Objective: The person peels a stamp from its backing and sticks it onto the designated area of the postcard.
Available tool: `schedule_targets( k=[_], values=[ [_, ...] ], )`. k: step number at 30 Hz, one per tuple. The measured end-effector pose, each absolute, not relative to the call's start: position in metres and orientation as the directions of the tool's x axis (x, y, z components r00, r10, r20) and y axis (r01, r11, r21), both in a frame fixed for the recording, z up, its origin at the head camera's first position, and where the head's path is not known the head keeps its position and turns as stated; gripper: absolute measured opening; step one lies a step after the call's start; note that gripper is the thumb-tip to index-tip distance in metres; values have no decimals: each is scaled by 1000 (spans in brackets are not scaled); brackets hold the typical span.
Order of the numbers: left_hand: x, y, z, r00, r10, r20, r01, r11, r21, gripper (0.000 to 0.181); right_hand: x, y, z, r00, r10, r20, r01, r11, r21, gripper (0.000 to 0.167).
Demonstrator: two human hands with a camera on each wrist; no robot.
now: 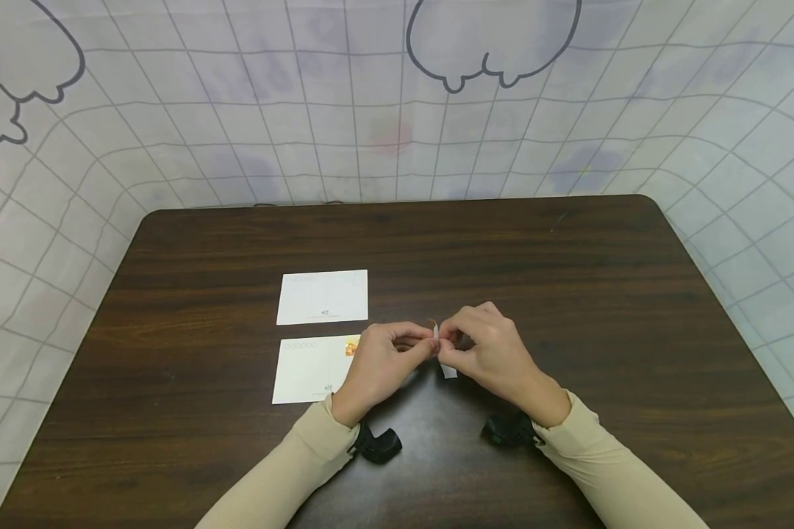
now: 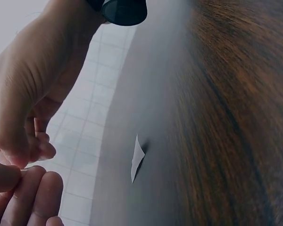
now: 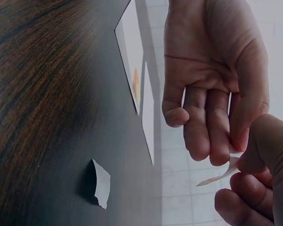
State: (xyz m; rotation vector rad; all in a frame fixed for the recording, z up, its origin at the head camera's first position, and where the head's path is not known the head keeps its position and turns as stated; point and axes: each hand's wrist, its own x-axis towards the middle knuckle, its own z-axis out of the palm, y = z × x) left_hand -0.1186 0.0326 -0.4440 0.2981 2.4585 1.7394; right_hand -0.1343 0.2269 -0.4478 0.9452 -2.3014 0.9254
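My left hand [image 1: 385,361] and right hand [image 1: 491,353] meet over the table, fingertips almost touching. Between them is a small, thin stamp [image 3: 218,179] with a jagged edge, bent into a curve. Thumb and fingers of each hand pinch it; much of it hides behind the fingertips. Just below the hands a torn white paper scrap [image 1: 449,372] lies on the tabletop, slightly curled in the left wrist view. By my left hand lies a white postcard [image 1: 307,371] bearing an orange stamp [image 1: 351,347] in its upper right corner, partly covered by that hand.
Beyond the stamped postcard lies a second white postcard [image 1: 322,297], showing no orange stamp. The dark wooden table [image 1: 569,257] has rounded far corners. A white grid-patterned cloth [image 1: 370,110] surrounds its back and sides. Black wrist devices [image 1: 378,445] sit at both cuffs.
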Motion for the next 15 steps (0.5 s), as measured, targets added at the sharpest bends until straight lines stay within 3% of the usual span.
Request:
schedule_targets(
  k=[15],
  values=[
    [-118, 33, -448, -971, 238, 27, 107, 332, 937, 12, -134, 228, -449, -635, -422, 647, -752, 531, -392, 16]
  ],
)
